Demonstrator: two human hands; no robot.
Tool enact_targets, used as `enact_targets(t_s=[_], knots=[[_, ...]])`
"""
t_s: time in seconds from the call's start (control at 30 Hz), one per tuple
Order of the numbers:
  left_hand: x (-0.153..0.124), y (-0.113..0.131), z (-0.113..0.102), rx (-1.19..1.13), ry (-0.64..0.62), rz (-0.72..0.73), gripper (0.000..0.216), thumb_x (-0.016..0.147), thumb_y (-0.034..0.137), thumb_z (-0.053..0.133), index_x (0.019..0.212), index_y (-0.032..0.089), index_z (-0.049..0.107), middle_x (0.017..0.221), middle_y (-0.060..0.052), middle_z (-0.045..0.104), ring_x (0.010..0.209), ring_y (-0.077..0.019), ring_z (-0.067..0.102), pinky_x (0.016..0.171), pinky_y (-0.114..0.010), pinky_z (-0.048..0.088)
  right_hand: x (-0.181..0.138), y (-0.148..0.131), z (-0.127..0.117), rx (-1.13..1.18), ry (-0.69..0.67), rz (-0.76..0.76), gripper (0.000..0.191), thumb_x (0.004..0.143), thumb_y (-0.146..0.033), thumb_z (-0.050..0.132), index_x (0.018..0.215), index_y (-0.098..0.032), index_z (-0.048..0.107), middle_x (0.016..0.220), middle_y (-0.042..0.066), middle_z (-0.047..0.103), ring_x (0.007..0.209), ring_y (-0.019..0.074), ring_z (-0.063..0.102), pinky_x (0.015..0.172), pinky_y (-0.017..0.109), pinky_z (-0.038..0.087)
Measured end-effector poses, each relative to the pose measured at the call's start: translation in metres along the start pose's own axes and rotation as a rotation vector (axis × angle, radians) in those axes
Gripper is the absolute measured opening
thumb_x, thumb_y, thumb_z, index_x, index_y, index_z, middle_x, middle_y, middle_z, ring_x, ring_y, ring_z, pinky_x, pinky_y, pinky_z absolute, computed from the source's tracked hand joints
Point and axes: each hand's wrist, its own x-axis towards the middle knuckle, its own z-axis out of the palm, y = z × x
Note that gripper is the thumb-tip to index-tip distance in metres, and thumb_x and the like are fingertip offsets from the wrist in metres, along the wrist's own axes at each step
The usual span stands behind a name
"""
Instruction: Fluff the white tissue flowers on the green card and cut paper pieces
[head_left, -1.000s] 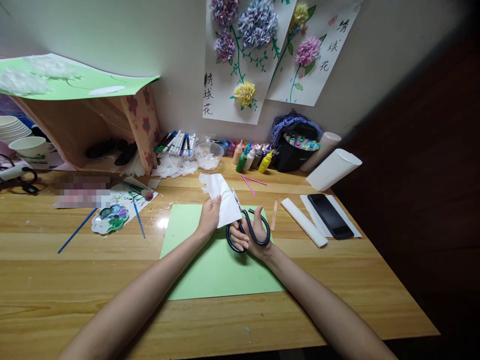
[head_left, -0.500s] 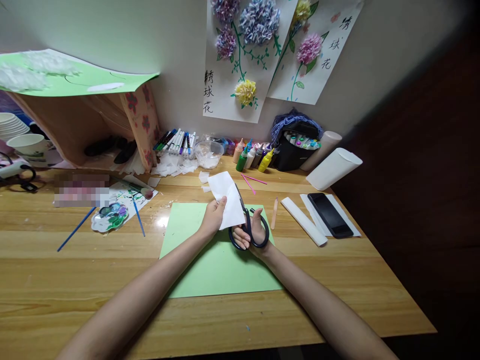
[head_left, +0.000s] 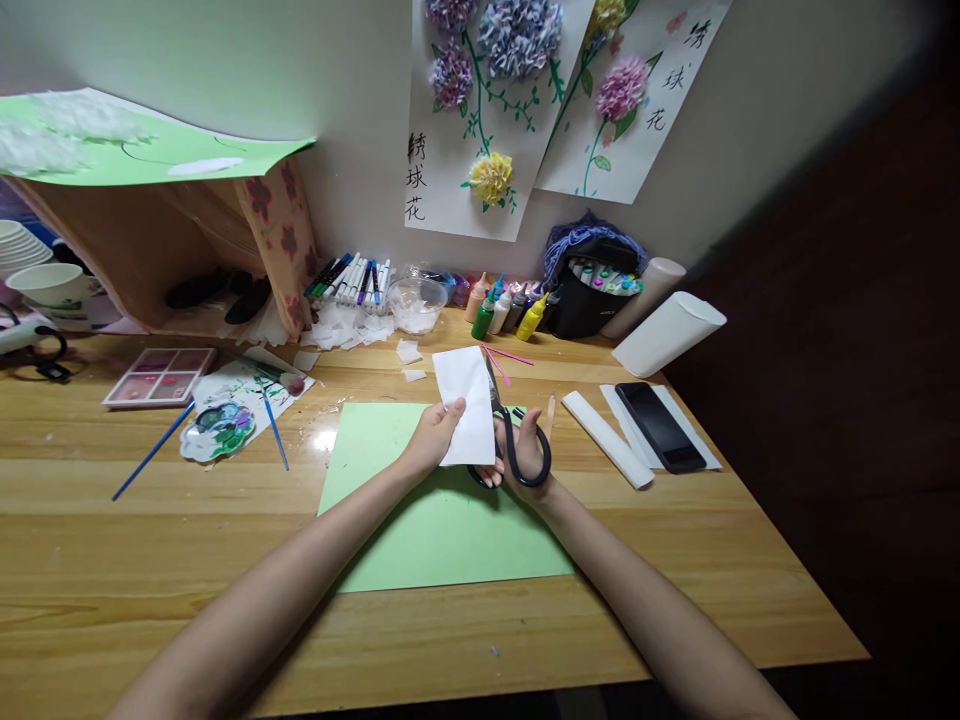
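My left hand pinches a white sheet of paper by its left side, thumb on top. In my right hand is a pair of black-handled scissors, fingers through the loops and thumb raised. The blades point away from me along the paper's right edge, partly hidden behind it; whether they are cutting into it I cannot tell. Both hands are above a light green sheet that lies flat on the wooden table.
Left are a paint palette, brushes and a pink makeup case. Paint bottles, markers and a plastic bowl line the wall. Right lie a white paper strip and a phone.
The paper has turned more upright and moved slightly right. The scissors have shifted right and tilted, with their left loop now mostly behind the paper.
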Motion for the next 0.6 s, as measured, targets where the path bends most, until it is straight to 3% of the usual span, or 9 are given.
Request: enact_targets(t_s=[0.47, 0.6], knots=[[-0.0101, 0.0081, 0.0068, -0.137, -0.238, -0.118, 0.05, 0.065, 0.061, 0.067, 0.081, 0.014, 0.064, 0.056, -0.008, 0.065, 0.052, -0.023, 0.064, 0.048, -0.033, 0.049, 0.0023, -0.0053, -0.0052, -0.031, 0.017, -0.002, 0.078, 0.058, -0.093, 0.032, 0.065, -0.019, 0.054, 0.029, -0.006, 0.035, 0.026, 0.0098, 0.036, 0.025, 0.021, 0.033], [-0.0083, 0.0063, 0.0062, -0.133, -0.223, -0.105, 0.05, 0.063, 0.061, 0.068, 0.078, 0.013, 0.064, 0.055, -0.008, 0.064, 0.053, -0.023, 0.063, 0.049, -0.033, 0.049, 0.0028, -0.0065, -0.0074, -0.006, 0.025, -0.001, 0.075, 0.056, -0.093, 0.034, 0.063, -0.02, 0.049, 0.033, -0.006, 0.039, 0.026, 0.0088, 0.035, 0.026, 0.021, 0.035]])
